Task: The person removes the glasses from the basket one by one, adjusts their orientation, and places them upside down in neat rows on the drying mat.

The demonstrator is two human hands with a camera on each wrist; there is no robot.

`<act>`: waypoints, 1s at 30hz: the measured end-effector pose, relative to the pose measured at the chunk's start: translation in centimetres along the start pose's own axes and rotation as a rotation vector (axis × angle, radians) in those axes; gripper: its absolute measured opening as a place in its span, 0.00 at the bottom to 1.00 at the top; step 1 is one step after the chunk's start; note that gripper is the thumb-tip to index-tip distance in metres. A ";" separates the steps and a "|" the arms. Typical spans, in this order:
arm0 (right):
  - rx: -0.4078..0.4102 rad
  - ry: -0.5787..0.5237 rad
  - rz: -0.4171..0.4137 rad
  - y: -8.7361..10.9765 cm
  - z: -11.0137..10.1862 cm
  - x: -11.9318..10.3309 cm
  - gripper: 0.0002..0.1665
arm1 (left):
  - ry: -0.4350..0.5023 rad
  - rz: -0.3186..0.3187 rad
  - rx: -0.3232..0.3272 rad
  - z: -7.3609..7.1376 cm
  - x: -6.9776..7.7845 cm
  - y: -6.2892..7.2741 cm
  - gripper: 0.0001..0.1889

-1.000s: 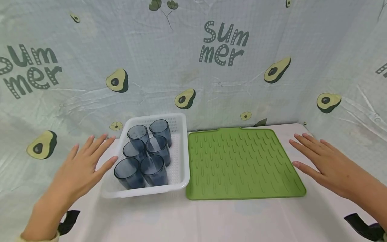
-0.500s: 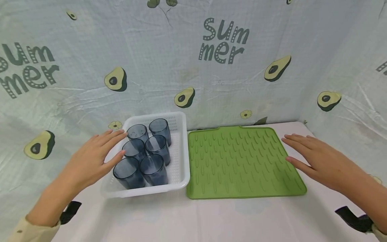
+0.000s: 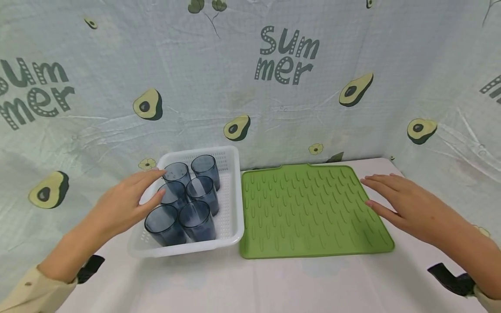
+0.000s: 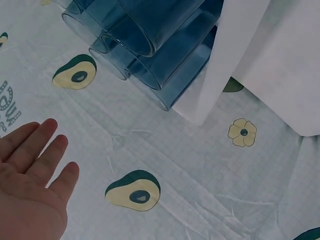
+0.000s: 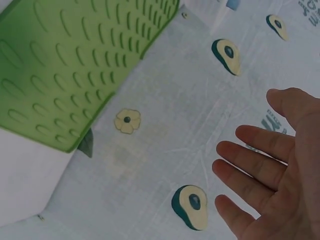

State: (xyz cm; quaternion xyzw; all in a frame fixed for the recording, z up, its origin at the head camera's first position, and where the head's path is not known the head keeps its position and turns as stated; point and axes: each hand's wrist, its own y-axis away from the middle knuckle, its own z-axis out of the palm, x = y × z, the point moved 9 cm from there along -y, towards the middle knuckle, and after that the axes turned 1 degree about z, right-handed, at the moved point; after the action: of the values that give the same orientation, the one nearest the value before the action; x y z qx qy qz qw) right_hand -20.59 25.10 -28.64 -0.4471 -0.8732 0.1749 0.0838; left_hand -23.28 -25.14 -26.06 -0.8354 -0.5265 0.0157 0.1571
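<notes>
My left hand hovers at the left side of a white plastic basket, fingers loosely straight and thumb apart, holding nothing. Its fingertips overlap the nearest glasses in the head view. Inside the basket, several blue-grey tumblers stand upright in two rows, mouths up. In the left wrist view the tumblers show beyond the fingers of my left hand. My right hand is held above the right edge of a green ridged mat, its fingers extended with nothing in them. The right wrist view shows that hand spread.
Basket and mat lie side by side on a table with a pale pink-white cover. Behind them hangs a pale curtain printed with avocados and lettering. Black straps circle both wrists.
Both hands have moved inward, the left toward the tumblers and the right toward the mat. The spread fingers of the left hand have drawn closer together. Basket, tumblers and mat stay put.
</notes>
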 end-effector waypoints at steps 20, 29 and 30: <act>-0.042 -0.113 0.121 -0.6 0.4 0.5 0.32 | 0.206 0.169 0.041 0.5 1.8 -2.6 0.22; -0.016 -0.143 0.050 -2.0 0.1 -0.5 0.31 | 0.265 0.212 0.035 1.1 2.1 -3.8 0.23; -0.013 -0.145 0.040 -2.1 0.1 -0.6 0.31 | 0.276 0.211 0.023 1.2 2.1 -3.9 0.23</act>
State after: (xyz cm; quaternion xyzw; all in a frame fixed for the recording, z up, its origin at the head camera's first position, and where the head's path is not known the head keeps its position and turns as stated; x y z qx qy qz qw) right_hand -21.84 23.46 -27.91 -0.4513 -0.8689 0.2028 0.0142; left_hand -26.02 -21.43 -25.86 -0.8784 -0.4089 -0.0768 0.2352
